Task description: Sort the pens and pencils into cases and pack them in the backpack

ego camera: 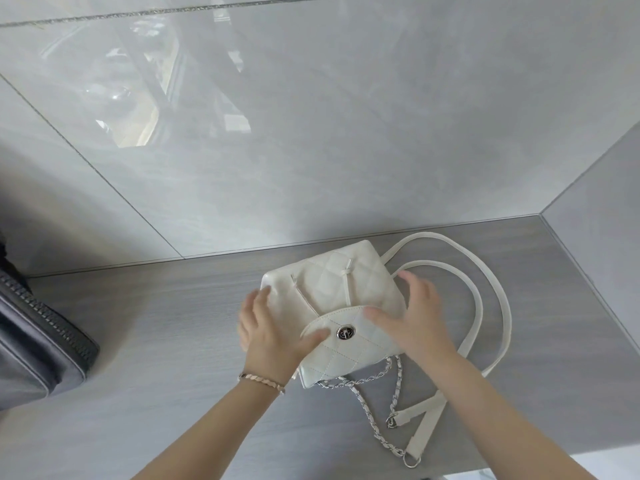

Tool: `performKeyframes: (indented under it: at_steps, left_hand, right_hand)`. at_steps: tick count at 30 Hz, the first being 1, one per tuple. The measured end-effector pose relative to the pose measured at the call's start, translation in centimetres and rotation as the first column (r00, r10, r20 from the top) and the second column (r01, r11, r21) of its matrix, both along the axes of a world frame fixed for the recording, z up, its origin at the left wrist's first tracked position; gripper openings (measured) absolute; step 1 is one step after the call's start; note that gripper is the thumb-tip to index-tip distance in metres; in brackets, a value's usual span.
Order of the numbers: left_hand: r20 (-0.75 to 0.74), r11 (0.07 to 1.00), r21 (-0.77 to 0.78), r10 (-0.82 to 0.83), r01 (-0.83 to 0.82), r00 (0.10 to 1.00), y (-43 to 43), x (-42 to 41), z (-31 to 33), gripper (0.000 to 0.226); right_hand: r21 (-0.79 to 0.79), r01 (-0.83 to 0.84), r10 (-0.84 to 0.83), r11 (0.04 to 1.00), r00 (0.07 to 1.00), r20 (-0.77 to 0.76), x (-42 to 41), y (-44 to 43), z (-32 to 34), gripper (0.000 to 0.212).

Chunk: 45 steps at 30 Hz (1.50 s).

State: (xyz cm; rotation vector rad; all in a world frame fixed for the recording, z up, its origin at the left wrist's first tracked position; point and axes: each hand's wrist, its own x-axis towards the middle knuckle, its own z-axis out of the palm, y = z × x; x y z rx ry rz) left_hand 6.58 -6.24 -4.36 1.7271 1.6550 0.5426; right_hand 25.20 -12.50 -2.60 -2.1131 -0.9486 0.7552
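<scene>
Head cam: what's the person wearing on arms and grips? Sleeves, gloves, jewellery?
No sleeves in view, no gloves. Left grip and right grip are bare; blur hides any rings. One thin bracelet of pale, rose-toned leaf-shaped links on the left wrist.

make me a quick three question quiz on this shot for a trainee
1. True or false: the left hand has a bracelet at its wrist.
2. What lies at the left edge of the counter? A) a red box B) a dark grey zipped bag C) a stack of books
3. Fill in: the right hand and the left flank the white ____, whose flap carries a round silver clasp.
Key: 1 true; 2 B; 3 backpack.
</scene>
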Motion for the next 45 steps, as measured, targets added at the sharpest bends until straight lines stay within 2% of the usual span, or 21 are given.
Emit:
performKeyframes:
  at_steps: [1, 2, 4, 7, 9, 11, 14, 18, 20, 22, 24, 28, 32, 34, 36, 38, 40, 41, 42, 43, 45]
  left_hand:
    - [-0.001, 0.983, -0.176, 0.059, -0.058, 0.998, 0.2, -0.4, -0.2, 0.13]
    - [0.054, 0.933, -0.354, 0.097, -0.072, 0.994, 0.7, -0.6, -0.7, 0.131]
    - [0.244, 0.829, -0.559, 0.186, -0.018, 0.952, 1.5, -1.0, -1.7, 0.127]
    - [0.312, 0.801, -0.598, 0.279, -0.041, 0.908, 2.2, -1.3, -3.6, 0.125]
    - [0.34, 0.778, -0.626, 0.332, -0.052, 0.88, 2.1, -0.9, -2.4, 0.124]
    - [0.336, 0.782, -0.621, 0.326, -0.053, 0.884, 1.9, -0.5, -1.4, 0.119]
    - [0.351, 0.831, -0.556, 0.231, 0.003, 0.907, 1.7, 0.3, -0.1, 0.116]
    - [0.401, 0.864, -0.493, 0.12, 0.104, 0.908, 0.9, 4.5, 2.8, 0.109]
    - [0.42, 0.861, -0.486, 0.079, 0.15, 0.904, 0.2, 7.7, 3.8, 0.105]
    - [0.439, 0.851, -0.493, 0.066, 0.179, 0.896, -0.9, 11.3, 4.6, 0.097]
    - [0.482, 0.826, -0.52, 0.072, 0.219, 0.873, -2.3, 15.2, 4.8, 0.097]
    - [0.498, 0.798, -0.554, 0.09, 0.237, 0.863, -5.2, 22.7, 4.5, 0.087]
    - [0.402, 0.746, -0.631, 0.083, 0.211, 0.912, -6.8, 27.9, 3.0, 0.089]
    - [0.316, 0.726, -0.657, 0.02, 0.204, 0.948, -7.0, 29.1, 2.0, 0.089]
    - [0.23, 0.754, -0.628, -0.056, 0.192, 0.972, -7.1, 29.6, 1.3, 0.089]
    - [0.186, 0.77, -0.606, -0.104, 0.198, 0.977, -7.1, 29.9, 0.7, 0.089]
    - [0.189, 0.709, -0.675, -0.101, 0.204, 0.977, -6.9, 30.2, 0.4, 0.093]
    - [0.212, 0.636, -0.742, -0.081, 0.214, 0.974, -6.9, 30.0, 0.9, 0.09]
    - [0.274, 0.544, -0.803, -0.027, 0.244, 0.961, -6.8, 29.9, 1.3, 0.079]
    - [0.273, 0.485, -0.839, -0.016, 0.246, 0.962, -6.9, 29.4, 1.9, 0.061]
    - [0.274, 0.434, -0.851, -0.11, 0.294, 0.955, -7.1, 28.1, 3.5, 0.038]
  right_hand:
    - [-0.084, -0.026, 0.019, 0.996, 0.996, -0.087, 0.3, 0.2, -0.5, 0.08]
    - [-0.133, -0.034, 0.007, 0.99, 0.98, -0.199, 0.6, 0.6, -1.0, 0.083]
    - [-0.17, 0.008, -0.077, 0.985, 0.911, -0.404, 0.8, 0.9, -1.7, 0.077]
    - [-0.164, 0.085, -0.154, 0.983, 0.867, -0.474, 0.9, 1.3, -2.5, 0.072]
    - [-0.174, 0.104, -0.179, 0.979, 0.848, -0.499, 0.8, 1.6, -2.4, 0.069]
    - [-0.183, 0.111, -0.192, 0.977, 0.833, -0.519, 1.1, 1.5, -2.0, 0.07]
    - [-0.174, 0.133, -0.204, 0.976, 0.836, -0.51, 1.9, 0.4, -0.3, 0.059]
    - [-0.126, 0.248, -0.278, 0.96, 0.866, -0.415, 5.1, -2.1, 2.8, 0.056]
    - [-0.071, 0.318, -0.323, 0.945, 0.882, -0.344, 7.5, -3.4, 4.3, 0.048]
    - [-0.02, 0.358, -0.349, 0.934, 0.896, -0.274, 10.6, -4.6, 5.5, 0.045]
    - [0.023, 0.391, -0.381, 0.92, 0.907, -0.177, 14.0, -5.9, 6.2, 0.055]
    - [0.008, 0.427, -0.426, 0.904, 0.903, -0.053, 21.3, -8.0, 5.8, 0.042]
    - [-0.085, 0.422, -0.426, 0.903, 0.903, -0.047, 26.6, -9.0, 3.3, 0.046]
    - [-0.128, 0.415, -0.425, 0.901, 0.903, -0.064, 27.8, -9.3, 1.4, 0.042]
    - [-0.113, 0.423, -0.431, 0.899, 0.901, -0.054, 28.0, -9.2, 0.2, 0.029]
    - [-0.11, 0.467, -0.472, 0.877, 0.881, -0.027, 27.7, -8.9, -0.5, 0.03]
    - [-0.161, 0.501, -0.488, 0.85, 0.865, 0.119, 27.3, -8.5, -0.9, 0.038]
    - [-0.185, 0.506, -0.468, 0.843, 0.857, 0.215, 27.0, -8.2, -0.7, 0.039]
    - [-0.183, 0.491, -0.421, 0.852, 0.85, 0.318, 26.9, -7.9, -0.4, 0.035]
    - [-0.173, 0.455, -0.357, 0.874, 0.841, 0.407, 26.2, -7.5, 0.3, 0.031]
    - [-0.113, 0.34, -0.233, 0.934, 0.816, 0.529, 25.1, -6.2, 1.9, 0.028]
